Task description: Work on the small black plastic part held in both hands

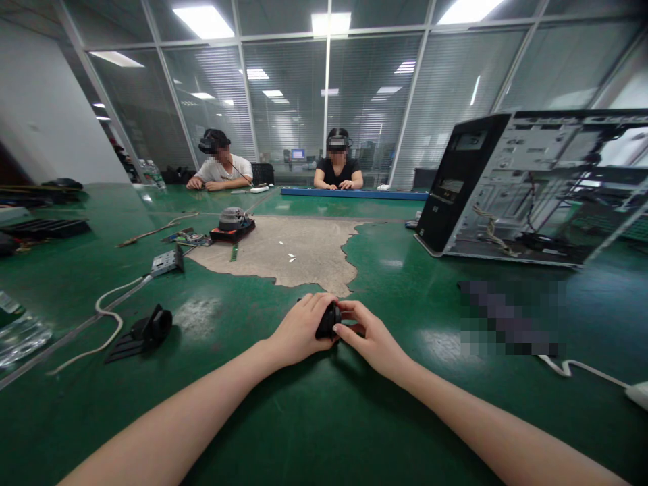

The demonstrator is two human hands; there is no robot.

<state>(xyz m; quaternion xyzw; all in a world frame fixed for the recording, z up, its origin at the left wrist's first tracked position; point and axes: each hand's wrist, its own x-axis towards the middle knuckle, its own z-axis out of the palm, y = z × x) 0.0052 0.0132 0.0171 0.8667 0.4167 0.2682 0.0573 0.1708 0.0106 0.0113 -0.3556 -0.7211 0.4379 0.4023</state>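
Between my hands is a small black part (328, 322) with a rounded right end, low over the green table (283, 418). My left hand (302, 324) wraps over it from the left and hides much of it. From the right, my right hand (372, 341) has its thumb and fingertips closed on the rounded end. To the left on the table lies a black plastic piece (152, 327) with a round opening and a flat slatted foot.
At right stands an open computer case (470, 189), with a blurred dark strip (506, 314) and white cable before it. At left are a metal module (166, 261), a cable (109, 310) and a plastic bottle (23, 331). A cooler (233, 221) sits farther back; two people work beyond.
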